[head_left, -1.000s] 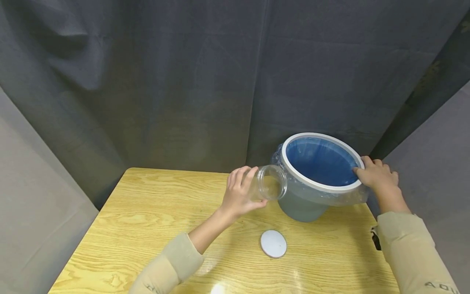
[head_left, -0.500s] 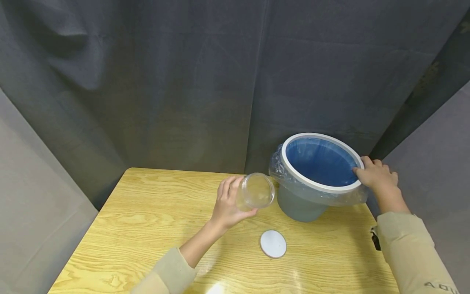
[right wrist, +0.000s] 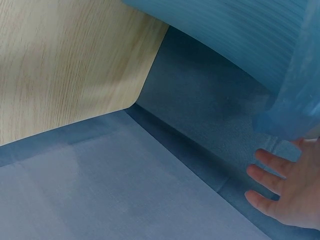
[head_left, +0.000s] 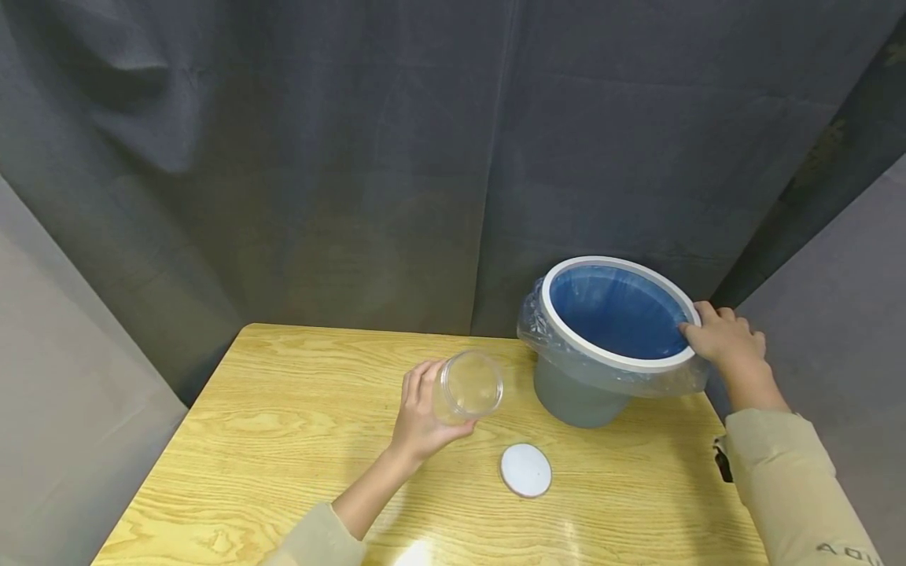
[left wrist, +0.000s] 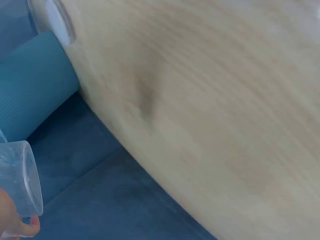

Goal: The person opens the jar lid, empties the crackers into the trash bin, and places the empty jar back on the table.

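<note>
My left hand (head_left: 425,424) grips a clear plastic jar (head_left: 473,385) by its side, over the table. Tilted, its open mouth faces right and toward me; nothing shows inside. The left wrist view catches the jar (left wrist: 17,175) and fingers (left wrist: 22,227) at its edge. My right hand (head_left: 729,338) holds the right side of the trash bin's rim (head_left: 644,365), thumb over the inner edge. In the right wrist view the other fingers (right wrist: 267,182) spread outside, below the liner bag (right wrist: 292,112). The translucent trash bin (head_left: 576,397) leans slightly, lined with a clear bag; its inside looks blue.
A round white lid (head_left: 526,470) lies flat on the wood-grain table (head_left: 283,440), left of and nearer than the bin. Dark grey curtain (head_left: 354,196) hangs behind the table's back edge. Lighter grey panels (head_left: 78,377) stand on both sides.
My left hand has moved the jar left and toward me, away from the bin's rim. The bag's left side, earlier behind the jar, shows now. My right hand and the bin stay put.
</note>
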### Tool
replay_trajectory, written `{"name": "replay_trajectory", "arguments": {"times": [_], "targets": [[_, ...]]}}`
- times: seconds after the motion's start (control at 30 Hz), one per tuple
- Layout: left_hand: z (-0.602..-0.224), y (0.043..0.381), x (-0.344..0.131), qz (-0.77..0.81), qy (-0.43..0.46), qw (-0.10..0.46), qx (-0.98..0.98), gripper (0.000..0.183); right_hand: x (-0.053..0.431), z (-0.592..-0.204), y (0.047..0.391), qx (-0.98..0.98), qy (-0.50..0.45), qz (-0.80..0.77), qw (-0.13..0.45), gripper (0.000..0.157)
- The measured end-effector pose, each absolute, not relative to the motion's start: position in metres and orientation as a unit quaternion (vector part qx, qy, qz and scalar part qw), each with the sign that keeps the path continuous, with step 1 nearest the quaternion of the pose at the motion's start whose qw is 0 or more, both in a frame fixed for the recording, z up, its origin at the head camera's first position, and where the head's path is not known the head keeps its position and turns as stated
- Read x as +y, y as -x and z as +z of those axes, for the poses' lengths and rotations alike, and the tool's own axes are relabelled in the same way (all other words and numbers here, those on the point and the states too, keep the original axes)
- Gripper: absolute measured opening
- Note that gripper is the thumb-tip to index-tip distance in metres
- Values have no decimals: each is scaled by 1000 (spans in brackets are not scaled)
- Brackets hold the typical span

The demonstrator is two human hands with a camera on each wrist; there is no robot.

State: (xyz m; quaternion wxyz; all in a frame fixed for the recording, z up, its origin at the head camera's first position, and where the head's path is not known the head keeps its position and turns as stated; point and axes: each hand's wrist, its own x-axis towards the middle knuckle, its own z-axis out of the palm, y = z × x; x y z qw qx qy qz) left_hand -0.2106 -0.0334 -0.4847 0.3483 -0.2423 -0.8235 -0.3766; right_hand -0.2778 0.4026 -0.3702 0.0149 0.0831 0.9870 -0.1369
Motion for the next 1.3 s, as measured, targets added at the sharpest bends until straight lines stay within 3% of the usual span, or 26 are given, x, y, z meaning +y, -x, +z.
{"name": "replay_trajectory", "arguments": {"times": [0.3, 1.3], "targets": [[-503, 204, -43, -393, 228, 351, -819, 95, 402, -371, 278, 987, -82, -135, 18, 67], [-562, 171, -53, -440, 156, 250, -848, 94, 402, -370, 278, 987, -86, -134, 18, 68]]}}
